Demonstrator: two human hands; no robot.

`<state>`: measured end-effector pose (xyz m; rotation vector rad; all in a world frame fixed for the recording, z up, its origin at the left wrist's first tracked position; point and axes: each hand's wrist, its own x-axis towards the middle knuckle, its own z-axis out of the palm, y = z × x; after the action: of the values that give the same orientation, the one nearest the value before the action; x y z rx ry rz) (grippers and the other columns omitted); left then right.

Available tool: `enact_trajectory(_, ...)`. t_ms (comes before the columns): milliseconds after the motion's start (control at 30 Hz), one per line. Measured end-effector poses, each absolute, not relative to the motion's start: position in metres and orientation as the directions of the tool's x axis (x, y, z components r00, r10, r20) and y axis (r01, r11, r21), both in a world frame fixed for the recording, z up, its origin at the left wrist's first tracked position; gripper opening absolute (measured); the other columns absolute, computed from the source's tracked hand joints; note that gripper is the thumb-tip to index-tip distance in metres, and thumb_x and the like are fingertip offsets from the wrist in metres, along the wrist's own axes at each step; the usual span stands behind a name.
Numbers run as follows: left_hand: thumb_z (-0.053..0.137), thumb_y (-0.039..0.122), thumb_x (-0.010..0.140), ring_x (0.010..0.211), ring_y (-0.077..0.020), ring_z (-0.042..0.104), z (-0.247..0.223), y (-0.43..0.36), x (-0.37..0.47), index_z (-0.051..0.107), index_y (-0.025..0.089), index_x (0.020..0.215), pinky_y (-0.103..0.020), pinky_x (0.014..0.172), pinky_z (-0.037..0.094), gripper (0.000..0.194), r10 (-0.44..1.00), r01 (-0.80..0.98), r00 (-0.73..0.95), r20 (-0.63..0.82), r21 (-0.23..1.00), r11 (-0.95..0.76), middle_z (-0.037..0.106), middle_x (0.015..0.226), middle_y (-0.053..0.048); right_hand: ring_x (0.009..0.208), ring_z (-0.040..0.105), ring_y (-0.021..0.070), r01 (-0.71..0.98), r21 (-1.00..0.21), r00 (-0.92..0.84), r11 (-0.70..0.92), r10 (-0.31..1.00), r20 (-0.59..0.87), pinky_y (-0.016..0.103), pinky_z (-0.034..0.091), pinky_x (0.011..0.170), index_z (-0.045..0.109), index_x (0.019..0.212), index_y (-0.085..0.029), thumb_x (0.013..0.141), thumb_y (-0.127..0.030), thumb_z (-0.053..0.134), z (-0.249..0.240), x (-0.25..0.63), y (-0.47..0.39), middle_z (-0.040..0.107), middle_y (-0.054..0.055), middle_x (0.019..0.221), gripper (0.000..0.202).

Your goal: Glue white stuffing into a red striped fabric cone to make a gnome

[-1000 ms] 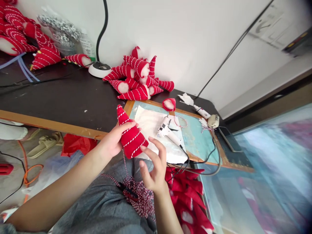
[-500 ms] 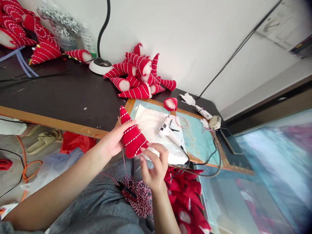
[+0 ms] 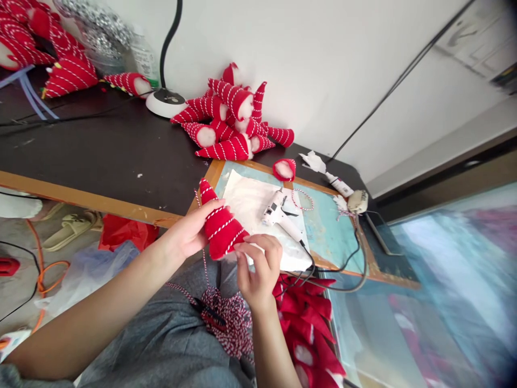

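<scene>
My left hand (image 3: 188, 233) grips a red cone-shaped hat (image 3: 218, 222) wound with red-and-white string, tip pointing up and away. My right hand (image 3: 257, 268) pinches at the hat's lower right rim, fingers curled together there. A strand of the string hangs from the hat down to a tangled bundle of red-and-white string (image 3: 226, 320) on my lap. A white glue gun (image 3: 278, 213) lies on white paper just beyond my right hand.
A pile of finished striped hats (image 3: 230, 123) sits by the wall, more at the far left (image 3: 60, 75). A lamp base (image 3: 165, 102), a small red cap (image 3: 284, 169) and a glue tube (image 3: 338, 185) lie on the dark table (image 3: 100, 156). Red fabric pieces (image 3: 311, 334) lie beside my lap.
My right hand rose from below the hat and closed its fingers onto the hat's lower edge. The left hand kept its hold and barely moved.
</scene>
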<state>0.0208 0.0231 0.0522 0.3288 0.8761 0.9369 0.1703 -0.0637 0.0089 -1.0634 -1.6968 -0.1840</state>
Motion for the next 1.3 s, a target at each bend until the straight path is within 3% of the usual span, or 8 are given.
enact_trajectory(200, 0.074, 0.025, 0.084, 0.079, -0.0233, 0.074, 0.06, 0.025, 0.014, 0.073, 0.015, 0.091, -0.032, 0.07, 0.063, 0.012, 0.801, -0.556, 0.401, -0.445, 0.577, 0.599, 0.078, 0.092, -0.011, 0.11, 0.069, 0.024, 0.658, -0.431, -0.046, 0.617, 0.604, 0.796, 0.044, 0.06, 0.092, 0.063, 0.122, -0.025, 0.097, -0.013, 0.059, 0.02, 0.176, -0.059, 0.069, 0.009, 0.118, 0.027)
enact_trajectory(367, 0.088, 0.018, 0.068, 0.108, -0.0293, 0.074, 0.045, 0.013, 0.002, 0.072, 0.024, 0.117, -0.035, 0.087, 0.064, 0.052, 0.76, -0.518, 0.593, -0.264, 0.598, 0.612, 0.078, 0.119, -0.009, 0.106, 0.071, 0.0217, 0.639, -0.472, -0.007, 0.607, 0.619, 0.785, 0.039, 0.062, 0.088, 0.071, 0.115, -0.026, 0.097, -0.01, 0.058, 0.024, 0.178, -0.058, 0.071, 0.008, 0.115, 0.027)
enact_trajectory(667, 0.097, 0.04, 0.066, 0.115, -0.0299, 0.073, 0.03, 0.006, 0.0, 0.074, 0.024, 0.115, -0.036, 0.097, 0.061, 0.056, 0.849, -0.53, 0.478, -0.225, 0.697, 0.483, 0.078, 0.118, -0.008, 0.108, 0.068, 0.0248, 0.646, -0.411, -0.096, 0.643, 0.602, 0.793, 0.048, 0.058, 0.094, 0.067, 0.126, -0.028, 0.087, -0.01, 0.045, 0.038, 0.188, -0.062, 0.07, 0.006, 0.116, 0.049)
enact_trajectory(800, 0.089, 0.039, 0.074, 0.114, -0.0326, 0.073, 0.028, 0.011, -0.005, 0.077, 0.02, 0.104, -0.041, 0.099, 0.061, 0.037, 0.849, -0.549, 0.404, -0.34, 0.653, 0.522, 0.08, 0.112, -0.01, 0.126, 0.062, 0.0313, 0.864, -0.384, 0.059, 0.325, 0.693, 0.718, 0.056, 0.053, 0.105, 0.056, 0.14, -0.019, 0.086, -0.013, 0.046, 0.024, 0.225, -0.052, 0.066, 0.015, 0.133, 0.055)
enact_trajectory(867, 0.08, 0.033, 0.079, 0.114, -0.0325, 0.073, 0.029, 0.013, -0.006, 0.078, 0.019, 0.104, -0.041, 0.096, 0.063, 0.028, 0.851, -0.563, 0.359, -0.383, 0.638, 0.525, 0.08, 0.111, -0.012, 0.139, 0.053, 0.0366, 0.966, -0.248, 0.105, 0.076, 0.761, 0.64, 0.063, 0.045, 0.113, 0.05, 0.146, -0.01, 0.08, -0.008, 0.047, 0.009, 0.245, -0.043, 0.058, 0.024, 0.145, 0.066)
enact_trajectory(933, 0.076, 0.03, 0.079, 0.116, -0.0345, 0.072, 0.032, 0.013, -0.006, 0.077, 0.018, 0.105, -0.043, 0.095, 0.063, 0.029, 0.858, -0.576, 0.347, -0.38, 0.636, 0.514, 0.079, 0.111, -0.014, 0.144, 0.048, 0.0385, 0.992, -0.124, 0.078, -0.01, 0.824, 0.561, 0.065, 0.041, 0.117, 0.049, 0.145, -0.004, 0.077, -0.006, 0.047, -0.004, 0.26, -0.032, 0.055, 0.027, 0.15, 0.069)
enact_trajectory(1200, 0.078, 0.03, 0.07, 0.126, -0.0394, 0.067, 0.044, 0.012, -0.008, 0.07, 0.022, 0.106, -0.048, 0.1, 0.061, 0.037, 0.894, -0.581, 0.305, -0.327, 0.68, 0.447, 0.077, 0.115, -0.014, 0.108, 0.065, 0.0355, 0.994, -0.108, 0.029, 0.033, 0.847, 0.53, 0.058, 0.05, 0.109, 0.065, 0.113, -0.012, 0.08, -0.022, 0.058, 0.001, 0.274, 0.008, 0.071, 0.019, 0.108, 0.035)
enact_trajectory(1300, 0.078, 0.031, 0.069, 0.126, -0.0395, 0.067, 0.046, 0.012, -0.013, 0.069, 0.024, 0.111, -0.05, 0.101, 0.06, 0.044, 0.901, -0.603, 0.301, -0.313, 0.669, 0.434, 0.076, 0.118, -0.012, 0.099, 0.067, 0.0342, 0.979, -0.127, -0.039, 0.158, 0.764, 0.644, 0.057, 0.054, 0.103, 0.065, 0.109, -0.015, 0.083, -0.027, 0.06, 0.014, 0.264, -0.015, 0.07, 0.016, 0.099, 0.029)
